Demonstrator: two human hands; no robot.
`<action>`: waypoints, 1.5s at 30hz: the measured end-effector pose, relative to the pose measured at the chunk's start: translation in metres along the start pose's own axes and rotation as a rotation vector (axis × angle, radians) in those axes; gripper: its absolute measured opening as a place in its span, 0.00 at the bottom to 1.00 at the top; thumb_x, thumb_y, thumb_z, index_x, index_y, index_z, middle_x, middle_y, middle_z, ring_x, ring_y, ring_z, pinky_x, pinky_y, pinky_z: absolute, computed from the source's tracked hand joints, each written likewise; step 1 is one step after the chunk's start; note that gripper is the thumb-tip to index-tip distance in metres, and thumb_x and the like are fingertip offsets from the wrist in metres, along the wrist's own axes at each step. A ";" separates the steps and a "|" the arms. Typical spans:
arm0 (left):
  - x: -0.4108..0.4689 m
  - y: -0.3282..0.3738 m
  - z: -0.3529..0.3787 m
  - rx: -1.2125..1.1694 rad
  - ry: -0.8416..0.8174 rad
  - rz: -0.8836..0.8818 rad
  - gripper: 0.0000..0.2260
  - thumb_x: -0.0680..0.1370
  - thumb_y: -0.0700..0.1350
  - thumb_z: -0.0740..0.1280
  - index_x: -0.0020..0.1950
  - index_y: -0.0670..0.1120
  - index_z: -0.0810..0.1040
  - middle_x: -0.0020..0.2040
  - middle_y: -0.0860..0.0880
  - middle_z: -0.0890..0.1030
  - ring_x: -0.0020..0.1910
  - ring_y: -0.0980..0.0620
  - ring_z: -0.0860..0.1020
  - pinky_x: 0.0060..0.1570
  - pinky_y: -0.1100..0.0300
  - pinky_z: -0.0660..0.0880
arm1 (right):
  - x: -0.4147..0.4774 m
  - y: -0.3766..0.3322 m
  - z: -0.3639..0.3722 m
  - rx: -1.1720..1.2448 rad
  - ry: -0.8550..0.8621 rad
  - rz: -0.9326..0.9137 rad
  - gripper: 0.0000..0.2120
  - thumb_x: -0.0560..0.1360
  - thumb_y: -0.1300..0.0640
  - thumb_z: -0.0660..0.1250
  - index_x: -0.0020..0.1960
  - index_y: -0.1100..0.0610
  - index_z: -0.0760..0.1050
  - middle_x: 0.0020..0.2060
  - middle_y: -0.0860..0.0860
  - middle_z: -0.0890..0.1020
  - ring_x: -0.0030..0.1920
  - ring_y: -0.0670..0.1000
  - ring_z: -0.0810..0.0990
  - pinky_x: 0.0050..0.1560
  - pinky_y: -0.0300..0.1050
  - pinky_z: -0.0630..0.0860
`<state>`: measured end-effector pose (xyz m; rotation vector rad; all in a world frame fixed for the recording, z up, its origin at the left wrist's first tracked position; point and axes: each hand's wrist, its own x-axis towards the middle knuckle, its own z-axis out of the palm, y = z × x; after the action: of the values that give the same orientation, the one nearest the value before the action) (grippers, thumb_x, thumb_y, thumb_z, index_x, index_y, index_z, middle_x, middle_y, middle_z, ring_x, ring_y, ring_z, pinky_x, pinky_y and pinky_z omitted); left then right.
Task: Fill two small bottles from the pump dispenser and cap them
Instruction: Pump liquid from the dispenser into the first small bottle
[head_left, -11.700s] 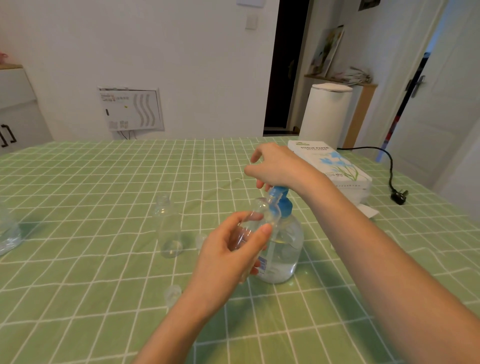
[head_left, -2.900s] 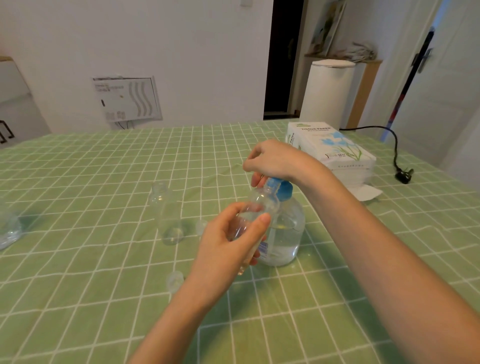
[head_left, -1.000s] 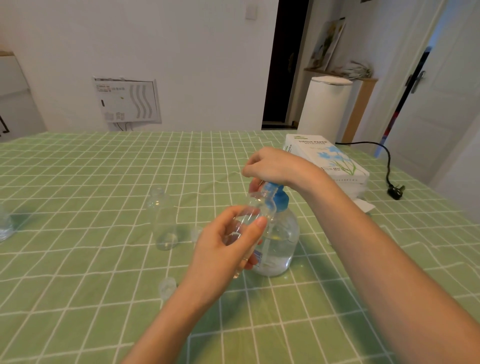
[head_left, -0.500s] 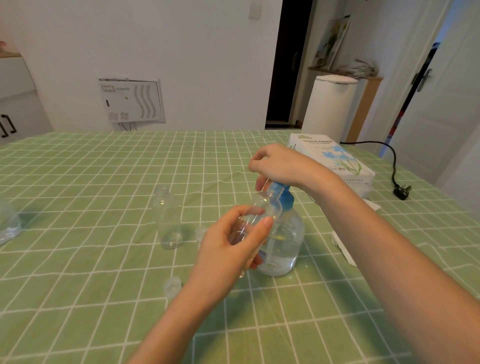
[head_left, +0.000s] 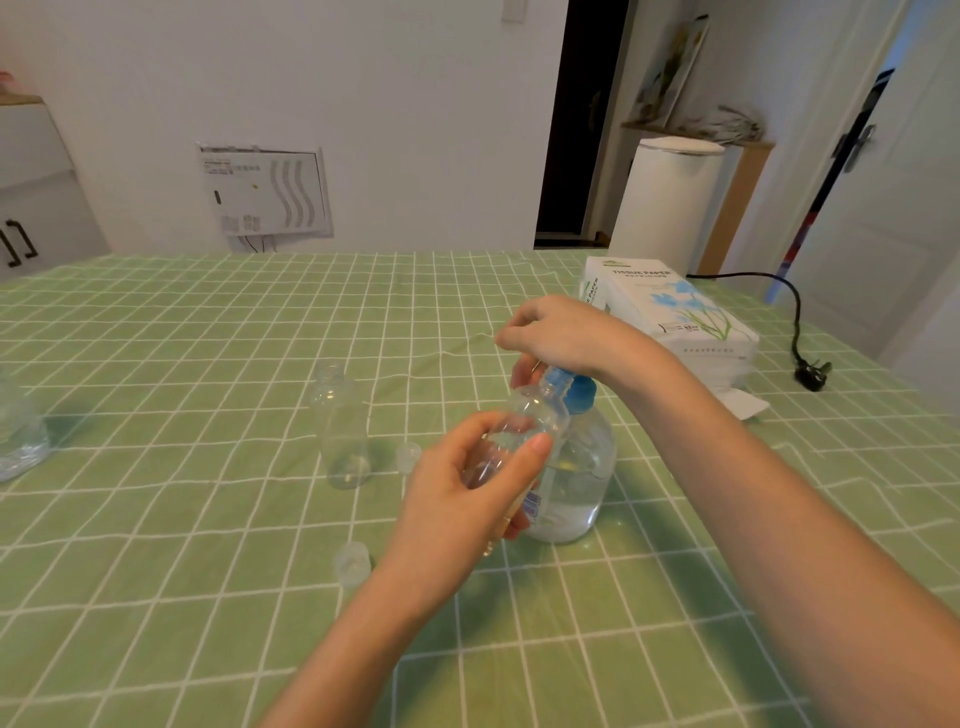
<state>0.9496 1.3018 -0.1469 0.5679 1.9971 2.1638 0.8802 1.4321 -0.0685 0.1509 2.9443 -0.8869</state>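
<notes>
Bottle (head_left: 524, 421) tilts in my left hand (head_left: 467, 499), long axis leaning, mouth pointing up and right at the blue spout of the pump dispenser (head_left: 576, 467). Fingers and thumb grip its body, just in front of the dispenser. My right hand (head_left: 561, 332) curls over the pump head, right above that mouth. Left of me, a second bottle (head_left: 343, 431) stands upright.

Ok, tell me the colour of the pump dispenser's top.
Blue. The pump top shows best in the head view, partly covered by the right hand.
</notes>
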 end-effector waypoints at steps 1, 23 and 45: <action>0.000 0.000 0.000 -0.002 -0.004 -0.002 0.16 0.66 0.55 0.68 0.49 0.48 0.79 0.32 0.44 0.77 0.25 0.54 0.75 0.25 0.66 0.71 | -0.001 0.000 0.000 0.004 0.006 -0.002 0.22 0.78 0.53 0.60 0.65 0.67 0.71 0.57 0.64 0.79 0.54 0.65 0.80 0.61 0.59 0.73; 0.000 -0.005 -0.001 -0.039 -0.029 -0.007 0.17 0.65 0.58 0.69 0.49 0.51 0.79 0.31 0.47 0.78 0.26 0.55 0.75 0.26 0.67 0.71 | -0.001 0.001 0.000 0.044 -0.013 0.028 0.19 0.76 0.53 0.62 0.62 0.64 0.74 0.52 0.61 0.83 0.55 0.60 0.81 0.60 0.56 0.75; 0.000 -0.001 0.000 0.005 0.000 -0.005 0.17 0.66 0.55 0.68 0.50 0.49 0.79 0.32 0.45 0.78 0.26 0.54 0.75 0.25 0.66 0.72 | 0.001 0.002 0.001 0.008 0.037 0.001 0.21 0.75 0.50 0.64 0.62 0.64 0.73 0.53 0.61 0.83 0.51 0.59 0.82 0.56 0.53 0.75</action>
<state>0.9496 1.3022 -0.1476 0.5627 2.0026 2.1560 0.8798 1.4331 -0.0704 0.1706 2.9742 -0.9059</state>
